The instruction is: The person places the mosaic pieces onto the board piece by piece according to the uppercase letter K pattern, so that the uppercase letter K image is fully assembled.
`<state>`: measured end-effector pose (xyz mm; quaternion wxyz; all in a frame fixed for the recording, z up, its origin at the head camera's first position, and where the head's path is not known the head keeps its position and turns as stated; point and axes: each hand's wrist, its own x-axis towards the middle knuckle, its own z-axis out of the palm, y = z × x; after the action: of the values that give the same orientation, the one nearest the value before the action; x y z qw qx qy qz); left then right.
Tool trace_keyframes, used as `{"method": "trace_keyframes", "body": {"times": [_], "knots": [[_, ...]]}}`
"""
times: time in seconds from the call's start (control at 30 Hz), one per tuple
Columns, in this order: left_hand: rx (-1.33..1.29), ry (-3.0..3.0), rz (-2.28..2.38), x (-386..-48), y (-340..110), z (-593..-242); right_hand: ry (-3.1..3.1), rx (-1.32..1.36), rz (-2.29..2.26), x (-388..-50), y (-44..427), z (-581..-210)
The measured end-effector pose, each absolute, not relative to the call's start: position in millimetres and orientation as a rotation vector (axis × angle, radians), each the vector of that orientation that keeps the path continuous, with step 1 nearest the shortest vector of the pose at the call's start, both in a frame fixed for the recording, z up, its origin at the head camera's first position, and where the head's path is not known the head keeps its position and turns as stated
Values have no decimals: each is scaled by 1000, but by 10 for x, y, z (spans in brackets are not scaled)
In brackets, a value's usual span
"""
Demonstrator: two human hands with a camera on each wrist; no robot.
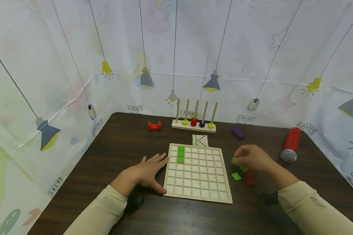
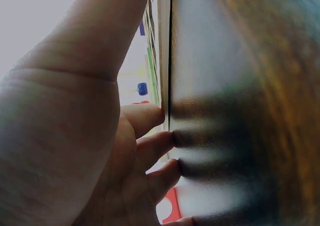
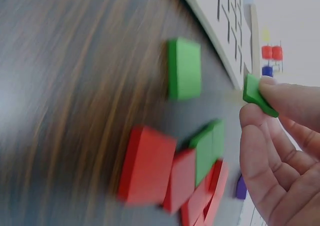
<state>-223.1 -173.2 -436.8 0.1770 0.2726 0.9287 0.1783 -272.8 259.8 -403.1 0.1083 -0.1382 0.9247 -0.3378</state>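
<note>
A square wooden grid board point(image 1: 196, 173) lies on the dark table, with green tiles point(image 1: 180, 159) in its second column near the top. My left hand point(image 1: 148, 173) spreads its fingers along the board's left edge, thumb at the near left corner. Right of the board, my right hand point(image 1: 254, 158) pinches a green tile point(image 3: 252, 90) between thumb and finger, raised off the table in the right wrist view. Below that hand are a loose green tile point(image 1: 236, 176), more green tiles point(image 3: 202, 153) and a cluster of red tiles point(image 3: 147, 166), some overlapping.
A small printed card point(image 1: 200, 140) touches the board's far edge. Behind stands a peg stacker point(image 1: 194, 126) with coloured beads. A red arched block point(image 1: 154, 126) sits far left, a purple block point(image 1: 238, 132) far right. The red microphone point(image 1: 292, 143) lies at right.
</note>
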Motion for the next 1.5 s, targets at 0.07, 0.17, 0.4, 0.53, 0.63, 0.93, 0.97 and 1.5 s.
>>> {"method": "trace_keyframes", "body": {"times": [0.07, 0.17, 0.4, 0.53, 0.63, 0.93, 0.97, 1.5], "knots": [[772, 2632, 497, -2230, -1735, -4369, 2700, -408, -1040, -2744, 2508, -4013], [769, 2634, 498, -2226, -1737, -4364, 2638, -388, -1126, -2770, 2353, -3983], [771, 2630, 489, -2227, -1730, -4364, 2532, -374, -1249, -2853, 2005, -3956], [766, 2635, 485, -2235, -1733, -4374, 2519, -425, -1275, -2898, 1801, -3975], [767, 2635, 486, -2235, -1735, -4368, 2494, -439, -1295, -2902, 1626, -4008], [762, 2639, 470, -2241, -1736, -4375, 2390, -478, -1358, -2884, 1184, -4105], [762, 2641, 464, -2243, -1736, -4377, 2384, -477, -1357, -2880, 1146, -4117], [749, 2635, 461, -2234, -1732, -4339, 2398, -571, -1209, -2799, 781, -4244]]}}
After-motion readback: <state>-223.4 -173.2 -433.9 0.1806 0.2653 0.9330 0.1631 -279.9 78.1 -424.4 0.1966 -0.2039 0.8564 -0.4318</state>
